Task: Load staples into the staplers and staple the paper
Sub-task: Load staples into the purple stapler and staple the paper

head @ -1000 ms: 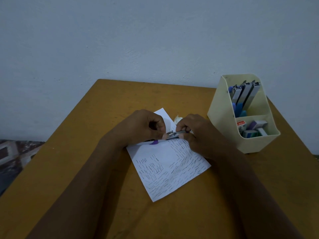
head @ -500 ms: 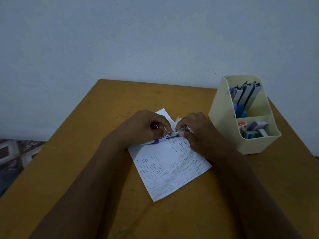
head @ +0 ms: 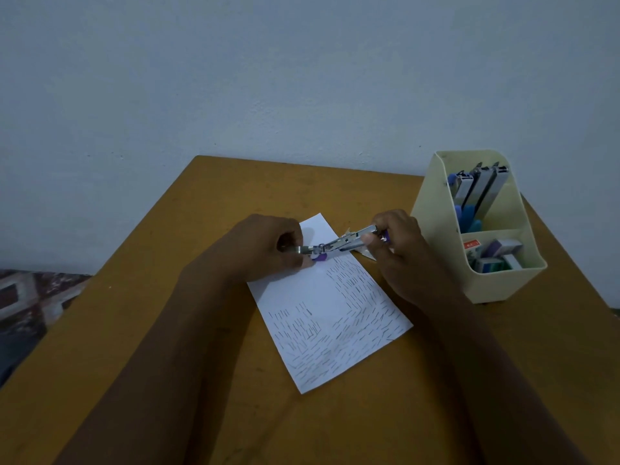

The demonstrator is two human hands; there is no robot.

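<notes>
A silver metal stapler with purple plastic parts [head: 339, 245] is held between both hands over the far end of a white sheet of paper [head: 332, 317], near the middle of the view. The left hand [head: 265, 250] has its fingers curled round the stapler's lower end at 9 o'clock, where a purple piece shows just below the metal. The right hand [head: 402, 253] pinches the raised end at 3 o'clock between thumb and fingers. The stapler is swung open, its metal arm slanting up from left to right. Whether its lower end touches the paper cannot be told.

The paper lies flat and askew on the ochre wooden counter [head: 214, 203], running from 12 o'clock towards 6 o'clock, and is covered with rows of short dark lines that look like staples. A small pale crumpled scrap [head: 367, 254] lies on the counter just beside the paper's far right edge, under the right hand's fingers.

At 2 o'clock from the paper stands a cream plastic desk organiser [head: 432, 223]. Its rear compartment holds several upright staplers of grey metal and blue plastic [head: 478, 189]; its front compartment holds small staple boxes [head: 500, 251]. A pale blue-grey wall [head: 268, 78] rises behind the counter, and a patterned floor [head: 23, 297] shows at 9 o'clock.
</notes>
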